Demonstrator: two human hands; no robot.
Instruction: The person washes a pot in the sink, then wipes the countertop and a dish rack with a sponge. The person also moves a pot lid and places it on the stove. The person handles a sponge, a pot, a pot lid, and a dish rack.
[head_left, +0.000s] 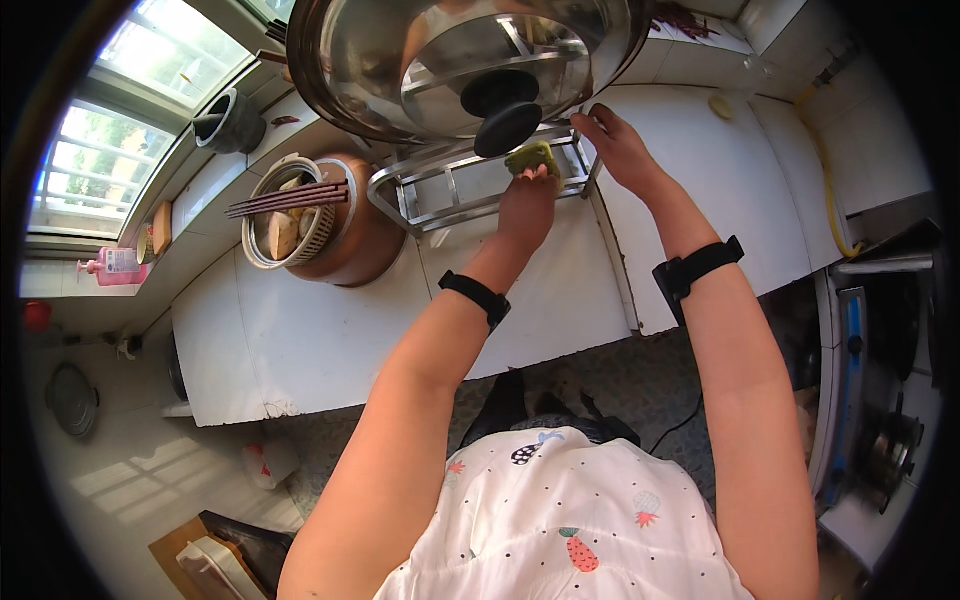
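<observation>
My left hand (528, 206) holds a green sponge or folded cloth (534, 155) inside the lower part of a metal rack (450, 219). At the rack's right end, my right hand (621, 150) has its fingers curled around the frame, partly hidden behind it. Above both hands a large shiny lid with a dark rim (360, 82) and a black knob (510, 112) covers the upper part of the rack. The rack stands on a white tiled counter (330, 337).
Left of the rack, a brown earthenware jar (367, 232) carries a strainer basket (262, 259) with chopsticks (292, 199) across it. A stone mortar (232, 124) and a pink pump bottle (116, 266) stand on the window ledge. At the right are a yellow hose (829, 195) and a gas stove (851, 375).
</observation>
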